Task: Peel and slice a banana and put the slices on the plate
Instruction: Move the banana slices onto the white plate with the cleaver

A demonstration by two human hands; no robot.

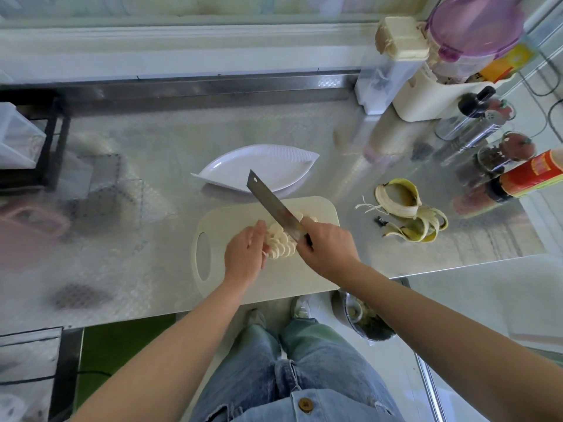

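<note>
A row of pale banana slices lies on the cream cutting board at the counter's front edge. My left hand curls its fingers against the left end of the slices. My right hand grips the handle of a wide cleaver, whose blade lies over the right side of the slices and points up-left. A white leaf-shaped plate with nothing on it sits just behind the board. The banana peel lies on the counter to the right.
Bottles, spice jars and a red can crowd the right rear of the steel counter. A white holder with a purple-lidded container stands at the back right. A black rack is at left. A bin stands below on the floor.
</note>
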